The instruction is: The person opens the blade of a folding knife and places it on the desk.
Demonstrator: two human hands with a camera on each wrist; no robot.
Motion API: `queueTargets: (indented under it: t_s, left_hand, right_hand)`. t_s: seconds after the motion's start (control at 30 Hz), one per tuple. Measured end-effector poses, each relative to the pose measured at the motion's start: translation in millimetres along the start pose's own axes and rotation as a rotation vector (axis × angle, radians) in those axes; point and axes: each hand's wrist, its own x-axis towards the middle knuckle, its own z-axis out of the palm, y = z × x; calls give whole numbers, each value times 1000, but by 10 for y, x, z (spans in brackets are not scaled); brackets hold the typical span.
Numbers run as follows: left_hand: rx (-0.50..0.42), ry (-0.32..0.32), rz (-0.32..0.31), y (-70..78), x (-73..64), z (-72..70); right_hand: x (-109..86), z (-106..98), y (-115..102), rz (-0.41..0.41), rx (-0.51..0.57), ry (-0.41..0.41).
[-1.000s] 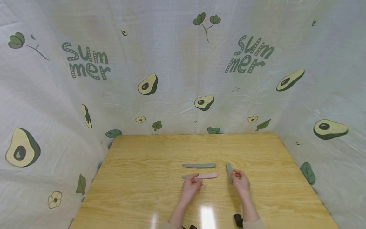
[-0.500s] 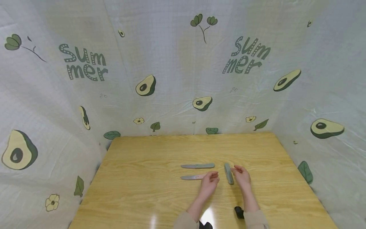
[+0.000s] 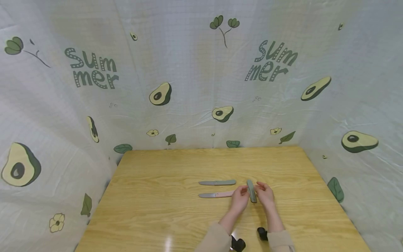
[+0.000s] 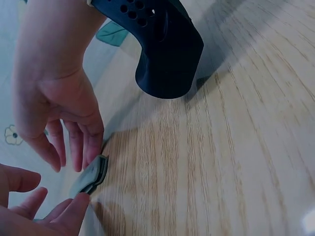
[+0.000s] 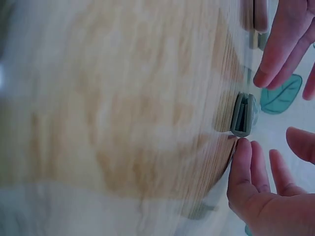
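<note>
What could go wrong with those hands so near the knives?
If the folded green knife opens, it might nick the left hand or right hand, both right beside it. The left hand may also bump the open pink-handled knife, whose handle end it covers in the head view.

The left hand and right hand are bare. The left sleeve, at six o'clock in the head view, and right sleeve, at five, are beige. Beside them jut a black left mount and black right mount, the latter blunt-ended, with round holes.
</note>
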Motion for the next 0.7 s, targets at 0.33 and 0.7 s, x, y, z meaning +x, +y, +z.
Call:
queueTargets:
  t_s: [0.33, 0.7]
  left_hand:
    - [-233, -17, -100, -73, 70, 40]
    - [-310, -58, -108, -76, 84, 4]
  right_hand:
    - [15, 40, 34, -13, 48, 15]
    - [-11, 44, 51, -10, 41, 26]
